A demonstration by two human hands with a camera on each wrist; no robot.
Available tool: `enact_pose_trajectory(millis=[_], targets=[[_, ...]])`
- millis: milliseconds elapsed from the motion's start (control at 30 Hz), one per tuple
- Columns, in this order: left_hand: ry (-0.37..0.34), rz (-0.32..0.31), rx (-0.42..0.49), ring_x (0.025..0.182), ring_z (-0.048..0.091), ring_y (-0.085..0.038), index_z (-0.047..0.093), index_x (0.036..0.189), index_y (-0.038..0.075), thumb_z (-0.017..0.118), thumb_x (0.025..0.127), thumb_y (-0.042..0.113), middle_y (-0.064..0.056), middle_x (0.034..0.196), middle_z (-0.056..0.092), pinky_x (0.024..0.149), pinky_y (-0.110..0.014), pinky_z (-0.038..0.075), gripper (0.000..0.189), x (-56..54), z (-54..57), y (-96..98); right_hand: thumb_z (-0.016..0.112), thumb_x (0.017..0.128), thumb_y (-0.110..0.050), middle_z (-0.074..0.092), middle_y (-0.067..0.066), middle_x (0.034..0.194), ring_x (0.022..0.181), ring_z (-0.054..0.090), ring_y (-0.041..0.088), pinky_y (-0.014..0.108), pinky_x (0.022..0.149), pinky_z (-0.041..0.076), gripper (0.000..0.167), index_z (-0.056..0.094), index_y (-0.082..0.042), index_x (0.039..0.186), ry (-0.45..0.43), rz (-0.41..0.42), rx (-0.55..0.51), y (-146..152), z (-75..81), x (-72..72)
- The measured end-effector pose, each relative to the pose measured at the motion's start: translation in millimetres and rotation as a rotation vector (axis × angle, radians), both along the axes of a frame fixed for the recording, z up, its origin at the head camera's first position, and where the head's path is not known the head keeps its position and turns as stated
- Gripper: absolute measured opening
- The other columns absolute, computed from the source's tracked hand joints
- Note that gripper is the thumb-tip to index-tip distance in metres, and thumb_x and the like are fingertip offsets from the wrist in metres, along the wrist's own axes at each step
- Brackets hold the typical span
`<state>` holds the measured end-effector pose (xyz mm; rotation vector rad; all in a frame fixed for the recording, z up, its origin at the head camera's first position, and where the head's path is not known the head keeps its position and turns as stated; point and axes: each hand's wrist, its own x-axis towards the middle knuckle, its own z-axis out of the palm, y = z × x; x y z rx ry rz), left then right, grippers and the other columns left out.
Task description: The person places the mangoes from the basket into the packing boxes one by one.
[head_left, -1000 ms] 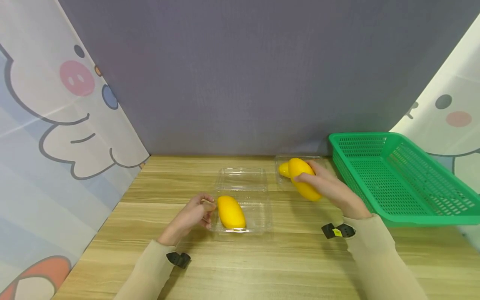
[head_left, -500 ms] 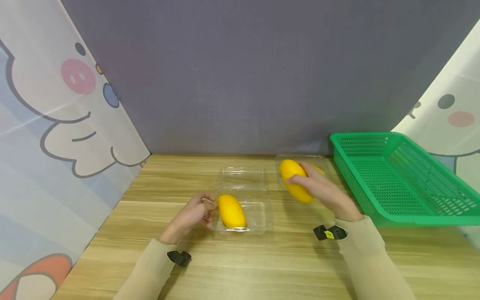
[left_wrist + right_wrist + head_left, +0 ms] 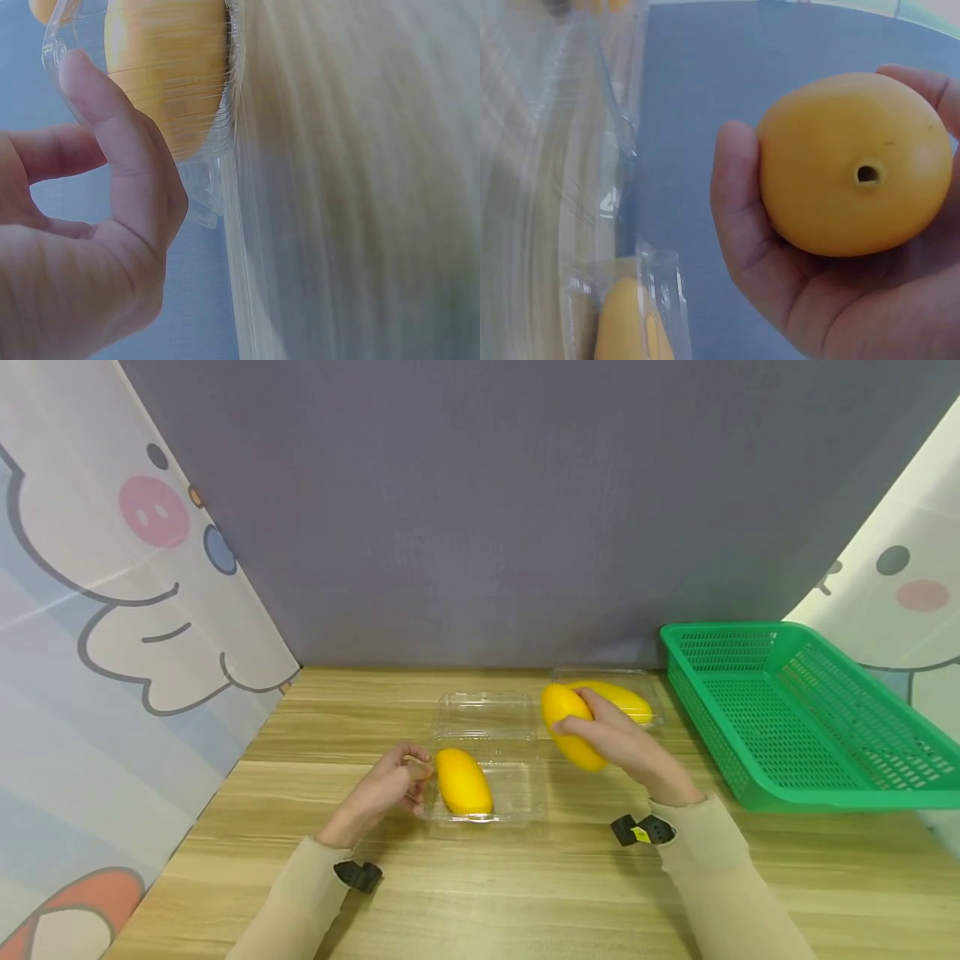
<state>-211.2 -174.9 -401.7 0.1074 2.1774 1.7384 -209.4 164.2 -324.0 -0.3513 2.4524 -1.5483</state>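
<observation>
My right hand point(image 3: 611, 739) grips a yellow mango point(image 3: 573, 727) between thumb and fingers, lifted above the table. In the right wrist view a small dark hole shows in the end of the held mango point(image 3: 817, 165), which looks artificial. An opened clear plastic clamshell box point(image 3: 517, 785) sits to its left, lid folded back. A second mango point(image 3: 463, 782) lies in the left half of its base. At the box's left edge my left hand point(image 3: 382, 789) holds the rim with bent fingers; in the left wrist view a fingertip point(image 3: 79, 75) lies along the clear wall.
Behind the right hand, another clear plastic box point(image 3: 652, 693) holds a mango point(image 3: 618, 697) by the grey back wall point(image 3: 480, 527). A green perforated basket point(image 3: 750, 752) stands at the right. Printed cloth panels point(image 3: 172, 693) flank the wooden table point(image 3: 480, 893).
My right hand has moved left with its mango, away from the rear box and toward the opened one. More of the rear mango shows. The left hand has stayed in place.
</observation>
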Motion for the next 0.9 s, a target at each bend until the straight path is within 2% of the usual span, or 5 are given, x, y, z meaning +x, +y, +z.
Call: enact_pose_trajectory(millis=[233,500,900], targets=[[0.001,-0.011,0.005,0.058,0.051,-0.018,0.044,0.124,-0.004,0.051,0.101,0.007,-0.009,0.074,0.051,0.055,-0.03,0.055,0.028,0.0,-0.1,0.2,0.064,0.09,-0.027,0.057,0.017,0.108,0.087,0.058,0.027,0.036,0.073,0.052,0.055,0.045,0.001,0.133,0.017,0.005,0.018,-11,-5.5,-1.3],[-0.001,0.0,0.007,0.058,0.05,-0.018,0.044,0.125,-0.004,0.052,0.1,0.007,-0.01,0.075,0.051,0.054,-0.03,0.055,0.029,0.1,0.0,0.6,0.066,0.088,-0.027,0.057,0.016,0.105,0.086,0.058,0.028,0.036,0.072,0.052,0.051,0.048,0.0,0.128,0.036,0.014,0.01,-21,-4.7,1.3],[-0.001,0.002,0.003,0.057,0.051,-0.018,0.044,0.125,-0.004,0.051,0.1,0.007,-0.009,0.074,0.051,0.055,-0.03,0.055,0.028,0.9,1.0,1.4,0.068,0.088,-0.031,0.059,0.014,0.108,0.09,0.058,0.026,0.037,0.076,0.05,0.059,0.048,-0.003,0.136,0.029,0.023,0.035,-38,-6.4,2.2]])
